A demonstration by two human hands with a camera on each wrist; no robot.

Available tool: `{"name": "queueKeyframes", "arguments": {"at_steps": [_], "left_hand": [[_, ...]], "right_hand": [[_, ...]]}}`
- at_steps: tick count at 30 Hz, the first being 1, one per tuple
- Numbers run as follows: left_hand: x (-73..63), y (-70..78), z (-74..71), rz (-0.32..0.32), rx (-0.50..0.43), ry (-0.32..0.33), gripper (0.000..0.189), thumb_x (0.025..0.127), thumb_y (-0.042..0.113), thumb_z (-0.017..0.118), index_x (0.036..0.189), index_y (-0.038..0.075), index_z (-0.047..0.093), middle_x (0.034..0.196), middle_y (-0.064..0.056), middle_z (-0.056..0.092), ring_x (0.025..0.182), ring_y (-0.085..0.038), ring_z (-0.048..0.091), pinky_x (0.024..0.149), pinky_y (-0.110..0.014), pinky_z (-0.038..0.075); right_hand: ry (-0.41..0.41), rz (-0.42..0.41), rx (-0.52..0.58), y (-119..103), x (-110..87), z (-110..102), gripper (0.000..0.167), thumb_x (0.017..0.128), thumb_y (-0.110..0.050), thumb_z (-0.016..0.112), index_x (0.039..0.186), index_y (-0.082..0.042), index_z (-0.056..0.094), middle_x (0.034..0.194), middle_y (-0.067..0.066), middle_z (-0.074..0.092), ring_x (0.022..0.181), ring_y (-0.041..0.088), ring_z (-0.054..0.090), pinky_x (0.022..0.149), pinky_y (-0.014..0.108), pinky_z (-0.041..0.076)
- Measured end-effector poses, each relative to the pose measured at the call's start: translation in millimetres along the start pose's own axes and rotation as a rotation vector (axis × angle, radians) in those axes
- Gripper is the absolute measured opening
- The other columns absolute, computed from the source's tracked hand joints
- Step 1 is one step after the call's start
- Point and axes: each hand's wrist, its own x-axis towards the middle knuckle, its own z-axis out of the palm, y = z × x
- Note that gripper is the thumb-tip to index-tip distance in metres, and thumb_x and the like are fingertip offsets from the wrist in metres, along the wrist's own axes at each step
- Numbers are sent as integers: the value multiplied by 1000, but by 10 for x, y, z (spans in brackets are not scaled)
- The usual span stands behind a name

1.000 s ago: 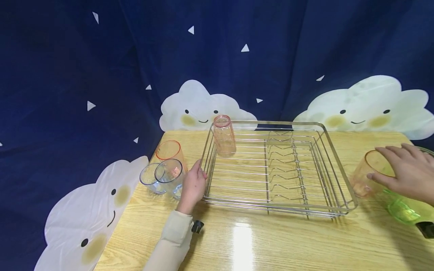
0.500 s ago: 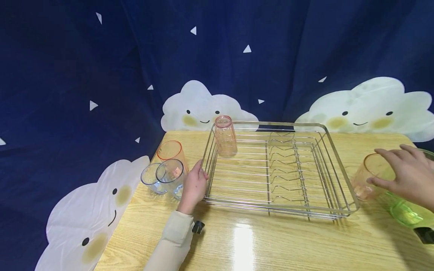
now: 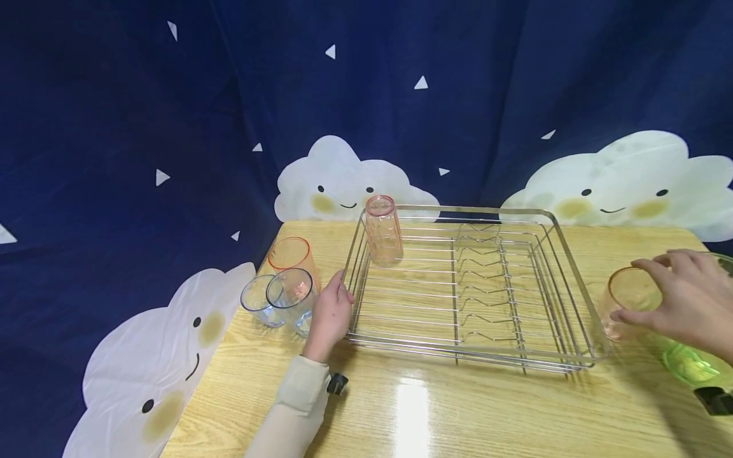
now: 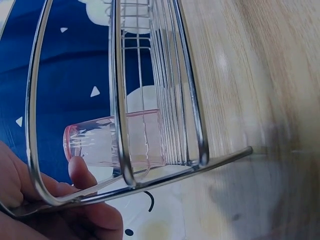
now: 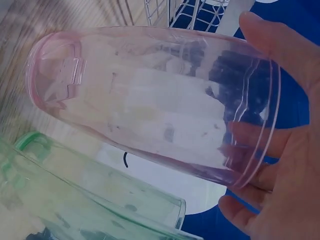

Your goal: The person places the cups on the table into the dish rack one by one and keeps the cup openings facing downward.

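My left hand [image 3: 331, 315] grips the left rim of a wire dish rack [image 3: 487, 349], thumb on one side and fingers below, as the left wrist view shows. Inside the rack's back left corner stands a clear pink glass [image 3: 384, 235], upside down. To the right of the rack, my right hand [image 3: 684, 299] holds a second clear pink glass [image 3: 615, 327] near its rim. Through this glass's wall, fingertips [image 5: 240, 127] show in the right wrist view. Green glasses [image 5: 105, 180] stand beside it, partly under my right hand in the head view.
Left of the rack, close to my left hand, stand an orange-rimmed glass [image 3: 290, 252] and two bluish glasses [image 3: 260, 299], rims up. Everything rests on a wooden table [image 3: 366, 413]. A dark blue cloth [image 3: 366, 95] with white clouds hangs behind and at the left.
My right hand and the rim of the pink glass have shifted slightly left and toward me. My left hand keeps its hold on the rack. The head view has turned a little.
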Motion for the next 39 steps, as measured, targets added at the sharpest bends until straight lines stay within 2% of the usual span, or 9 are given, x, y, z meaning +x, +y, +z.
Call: {"name": "queueKeyframes", "arguments": {"at_steps": [4,7,10,18,22,26,31,34,39], "left_hand": [[-1,-4,0,2,-2,2,46,106,14,29,149,3,41,91,-14,66,53,-14,43,55,-30,40],[-2,2,0,0,-1,2,46,106,15,29,149,2,41,90,-14,66,53,-14,43,56,-30,40],[-9,7,3,-10,-2,-6,47,106,15,28,150,2,40,91,-13,66,54,-14,44,57,-30,41],[6,17,8,-6,4,-2,47,106,15,29,150,2,39,91,-13,67,56,-14,45,59,-30,41],[13,10,9,-19,-5,-8,47,107,15,28,150,3,39,93,-14,67,56,-14,46,60,-30,42],[11,9,11,-23,-18,-10,47,107,15,28,151,3,38,94,-15,67,54,-13,45,58,-30,42],[-8,4,7,-22,-31,-14,47,107,14,28,151,4,38,95,-17,66,53,-13,44,56,-30,41],[-12,1,5,-17,-31,-7,46,106,14,29,150,3,39,96,-18,66,53,-13,43,57,-30,41],[0,0,2,-12,-31,-1,47,106,14,29,150,3,39,95,-18,67,53,-13,43,58,-30,40]], "right_hand": [[-37,-29,59,-45,18,11,101,49,-49,92,115,17,55,114,44,52,106,58,45,92,66,36],[-110,-21,123,-89,18,24,98,58,-38,93,121,22,49,115,47,52,97,58,51,80,64,43],[-156,-12,168,-116,5,37,96,66,-34,90,126,24,43,116,49,50,92,58,54,72,63,46],[-141,-31,153,-126,-63,72,94,76,-43,82,136,15,39,121,47,44,105,60,44,84,69,37],[-131,-29,177,-132,-80,79,88,77,-40,82,133,14,41,122,45,44,107,58,41,85,68,35],[-101,-34,187,-106,-98,112,86,73,-37,86,130,14,44,121,43,45,108,57,41,86,66,34],[-95,-39,160,-101,-114,130,95,59,-31,93,128,12,45,121,42,46,107,57,42,84,67,37],[-104,-39,143,-113,-107,128,99,54,-28,95,129,12,44,122,43,44,107,58,41,83,68,37],[-118,7,155,-124,-76,107,92,60,-25,92,128,13,44,121,45,43,105,59,42,80,68,38]]}}
